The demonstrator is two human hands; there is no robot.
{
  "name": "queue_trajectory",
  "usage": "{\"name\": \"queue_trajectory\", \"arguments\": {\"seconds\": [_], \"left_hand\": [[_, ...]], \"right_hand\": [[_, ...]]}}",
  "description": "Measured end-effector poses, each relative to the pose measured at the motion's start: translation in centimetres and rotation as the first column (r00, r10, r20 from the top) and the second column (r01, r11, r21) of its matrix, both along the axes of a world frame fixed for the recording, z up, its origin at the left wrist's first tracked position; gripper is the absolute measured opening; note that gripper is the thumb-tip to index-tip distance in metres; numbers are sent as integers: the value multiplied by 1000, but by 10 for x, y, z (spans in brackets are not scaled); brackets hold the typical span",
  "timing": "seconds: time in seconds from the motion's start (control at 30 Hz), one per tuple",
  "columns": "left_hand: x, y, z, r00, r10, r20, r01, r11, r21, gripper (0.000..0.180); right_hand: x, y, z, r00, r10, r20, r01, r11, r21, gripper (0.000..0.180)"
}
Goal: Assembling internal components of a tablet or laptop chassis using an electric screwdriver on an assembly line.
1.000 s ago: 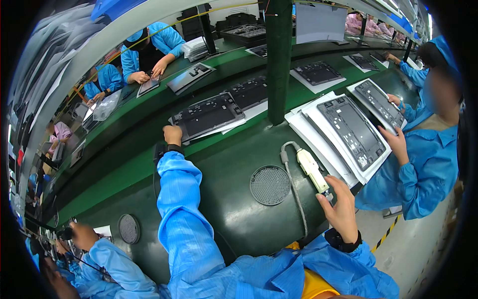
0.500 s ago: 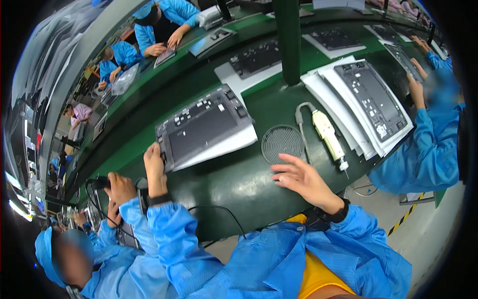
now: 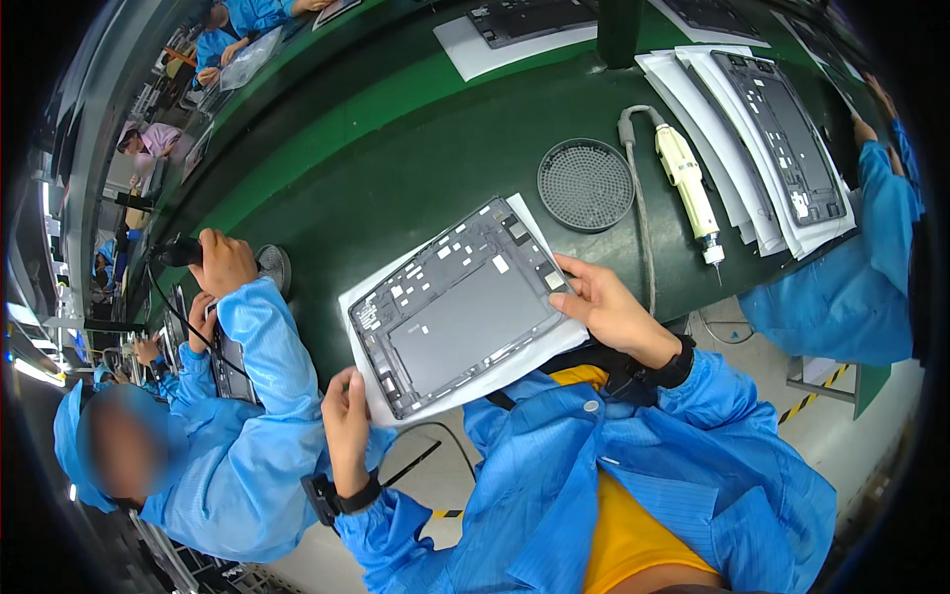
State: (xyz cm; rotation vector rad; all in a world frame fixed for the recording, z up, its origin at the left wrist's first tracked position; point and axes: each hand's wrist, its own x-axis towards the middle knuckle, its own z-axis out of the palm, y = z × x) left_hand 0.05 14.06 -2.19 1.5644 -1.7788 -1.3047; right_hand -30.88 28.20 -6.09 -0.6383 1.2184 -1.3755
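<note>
A dark grey tablet back housing [image 3: 460,317], dotted with small white and black pieces, lies on a white sheet [image 3: 539,346] near the bench's front edge, slightly tilted in view. My right hand [image 3: 618,312] grips the right end, thumb on top and the other fingers partly hidden at the edge. At the lower left corner, my left hand [image 3: 348,421] closes on the edge of the sheet and housing. A round black ribbed tray [image 3: 586,185] sits just beyond my right hand. To its right lies a cream electric screwdriver [image 3: 690,188] with a grey cable.
Stacked white sheets with a tablet housing [image 3: 782,139] on top stand at the right. More housings [image 3: 529,20] lie across the back beside a green post [image 3: 619,35]. A co-worker [image 3: 237,396] holds a black tool at my left; another [image 3: 831,287] sits at the right.
The tablet housing and its sheet have come toward me and to the right. My right hand, spread and holding nothing before, now grips the right end. My left hand has moved nearer with it.
</note>
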Motion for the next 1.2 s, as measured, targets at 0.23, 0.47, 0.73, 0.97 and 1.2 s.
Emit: {"name": "queue_trajectory", "arguments": {"seconds": [0.23,0.47,0.73,0.97,1.2], "left_hand": [[19,12,8,987,-67,145,88,985,-149,24],[-51,-55,11,804,-274,528,568,619,-542,31],[-49,-55,-9,750,-328,574,599,704,-382,32],[-85,-31,-14,716,-605,348,639,769,21,31],[-125,-110,-7,793,-478,377,608,635,-476,24]], "right_hand": [[2,-1,-2,995,-40,-96,38,999,-22,51],[-32,-52,26,581,112,-806,-128,991,46,42],[-41,-161,41,50,288,-956,-202,941,273,35],[-55,-174,43,-11,208,-978,-212,955,206,36],[-86,1,110,88,-157,-984,212,968,-136,42]]}}
